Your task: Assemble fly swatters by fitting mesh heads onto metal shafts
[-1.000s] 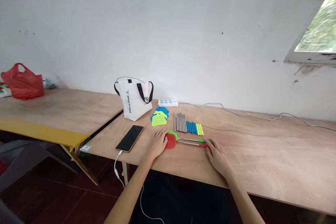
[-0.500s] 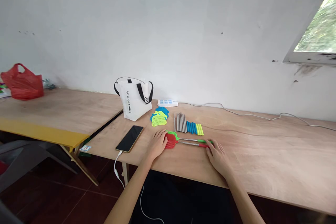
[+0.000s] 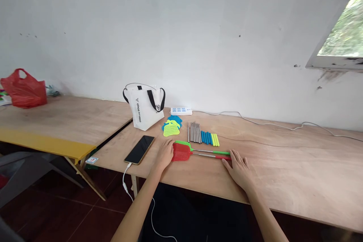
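Note:
A red fly swatter (image 3: 182, 152) lies flat on the table, with a green fly swatter (image 3: 221, 152) alongside and its head partly under the red one. My left hand (image 3: 165, 155) rests at the left edge of the swatter heads, fingers stretched out and gripping nothing. At the handle ends lies my right hand (image 3: 239, 167), flat and open, its fingertips against the grips. Behind the swatters are several grey metal rods (image 3: 195, 132), blue grips (image 3: 207, 137) and yellow grips (image 3: 215, 140) in a row. Loose yellow (image 3: 171, 129) and blue swatter heads (image 3: 176, 119) are piled left of them.
A phone (image 3: 140, 149) with a white cable lies left of my left hand. Behind it stands a white bag (image 3: 146, 109) beside a power strip (image 3: 180, 111). A grey cord (image 3: 255, 121) runs along the wall. On the other table sits a red plastic bag (image 3: 25, 90).
My left hand has slid left, uncovering more of the swatter heads. My right hand has shifted right, from over the handles to their ends. The swatters stay in place.

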Action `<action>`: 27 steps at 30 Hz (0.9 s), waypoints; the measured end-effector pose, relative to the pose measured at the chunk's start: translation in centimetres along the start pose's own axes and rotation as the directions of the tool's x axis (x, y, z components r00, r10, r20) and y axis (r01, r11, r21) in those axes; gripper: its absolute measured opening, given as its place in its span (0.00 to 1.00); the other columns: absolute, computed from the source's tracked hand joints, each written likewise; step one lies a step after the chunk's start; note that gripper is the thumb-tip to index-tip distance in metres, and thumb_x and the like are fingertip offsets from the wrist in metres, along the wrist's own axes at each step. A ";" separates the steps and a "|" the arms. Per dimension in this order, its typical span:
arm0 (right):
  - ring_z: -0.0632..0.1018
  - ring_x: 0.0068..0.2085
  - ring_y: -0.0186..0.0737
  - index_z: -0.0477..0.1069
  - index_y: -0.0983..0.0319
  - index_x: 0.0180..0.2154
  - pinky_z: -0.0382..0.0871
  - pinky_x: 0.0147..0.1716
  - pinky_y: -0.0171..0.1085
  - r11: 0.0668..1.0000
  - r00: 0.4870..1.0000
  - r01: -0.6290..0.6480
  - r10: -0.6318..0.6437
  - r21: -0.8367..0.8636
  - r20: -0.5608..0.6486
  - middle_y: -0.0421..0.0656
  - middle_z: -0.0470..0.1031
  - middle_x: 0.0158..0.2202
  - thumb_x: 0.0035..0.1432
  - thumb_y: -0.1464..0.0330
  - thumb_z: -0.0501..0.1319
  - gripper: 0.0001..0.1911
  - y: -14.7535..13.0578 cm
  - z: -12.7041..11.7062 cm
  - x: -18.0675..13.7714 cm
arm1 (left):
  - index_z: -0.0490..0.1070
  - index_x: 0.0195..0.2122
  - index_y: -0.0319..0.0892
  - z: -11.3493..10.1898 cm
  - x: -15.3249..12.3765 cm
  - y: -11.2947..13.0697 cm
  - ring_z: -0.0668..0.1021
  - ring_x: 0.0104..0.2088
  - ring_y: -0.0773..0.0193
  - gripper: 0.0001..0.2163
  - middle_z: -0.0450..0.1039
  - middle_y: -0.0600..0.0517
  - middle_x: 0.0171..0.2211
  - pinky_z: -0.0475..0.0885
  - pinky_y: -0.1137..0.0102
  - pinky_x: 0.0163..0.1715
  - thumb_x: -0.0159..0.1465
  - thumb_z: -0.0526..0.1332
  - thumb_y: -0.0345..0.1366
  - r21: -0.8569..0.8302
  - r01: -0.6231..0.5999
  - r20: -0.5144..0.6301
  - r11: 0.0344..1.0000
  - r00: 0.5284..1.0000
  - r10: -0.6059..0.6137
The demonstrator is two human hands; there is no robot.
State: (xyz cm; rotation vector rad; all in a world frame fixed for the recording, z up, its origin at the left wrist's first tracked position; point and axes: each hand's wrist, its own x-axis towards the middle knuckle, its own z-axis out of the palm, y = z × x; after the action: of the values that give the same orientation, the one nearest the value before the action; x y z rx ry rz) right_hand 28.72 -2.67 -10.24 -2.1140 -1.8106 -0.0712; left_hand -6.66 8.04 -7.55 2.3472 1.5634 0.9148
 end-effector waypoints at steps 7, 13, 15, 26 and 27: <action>0.61 0.69 0.51 0.59 0.61 0.66 0.53 0.66 0.56 0.999 0.999 0.037 -0.038 -0.023 -0.022 0.52 0.63 0.67 0.69 0.51 0.42 0.32 -0.2 -0.3 -0.1 | 0.68 0.58 0.39 0.2 -0.5 0.6 0.69 0.62 0.50 0.18 0.69 0.39 0.60 0.66 0.53 0.62 0.73 0.45 0.35 0.106 -0.040 0.023 0.994 0.999 0.038; 0.62 0.68 0.51 0.59 0.63 0.65 0.52 0.66 0.57 0.999 0.999 0.028 -0.028 -0.023 -0.023 0.53 0.62 0.68 0.68 0.50 0.42 0.34 -0.1 -0.3 -0.1 | 0.67 0.58 0.39 0.2 -0.5 0.6 0.69 0.62 0.50 0.18 0.68 0.40 0.60 0.66 0.52 0.62 0.74 0.45 0.35 0.127 -0.044 0.028 0.991 0.999 0.041; 0.62 0.69 0.51 0.60 0.63 0.65 0.52 0.66 0.57 1.000 1.000 0.023 -0.023 -0.021 -0.017 0.52 0.62 0.68 0.68 0.49 0.41 0.35 -0.2 -0.3 -0.1 | 0.67 0.59 0.39 0.2 -0.5 0.6 0.69 0.62 0.50 0.19 0.68 0.40 0.60 0.65 0.52 0.63 0.75 0.44 0.37 0.116 -0.041 0.027 0.992 0.999 0.039; 0.56 0.71 0.56 0.54 0.68 0.70 0.48 0.66 0.61 0.991 0.994 -0.107 0.103 -0.076 -0.045 0.58 0.57 0.70 0.66 0.44 0.39 0.44 0.0 1.3 0.0 | 0.70 0.61 0.45 0.3 -0.6 0.6 0.68 0.63 0.49 0.21 0.67 0.43 0.61 0.64 0.52 0.63 0.75 0.46 0.43 0.127 -0.038 0.019 0.991 0.999 0.036; 0.56 0.71 0.56 0.53 0.67 0.70 0.48 0.66 0.62 0.992 0.995 -0.094 0.092 -0.079 -0.038 0.57 0.58 0.70 0.66 0.45 0.39 0.43 0.0 1.2 0.0 | 0.70 0.61 0.45 0.3 -0.6 0.6 0.67 0.63 0.49 0.21 0.67 0.43 0.61 0.64 0.52 0.63 0.75 0.46 0.43 0.126 -0.036 0.018 0.991 0.999 0.034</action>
State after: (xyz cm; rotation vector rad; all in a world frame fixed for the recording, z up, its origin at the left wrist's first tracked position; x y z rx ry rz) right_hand 28.47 -2.27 -11.37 -2.2353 -1.7140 -0.1586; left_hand -6.22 7.26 -7.73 2.4687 1.6233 0.8254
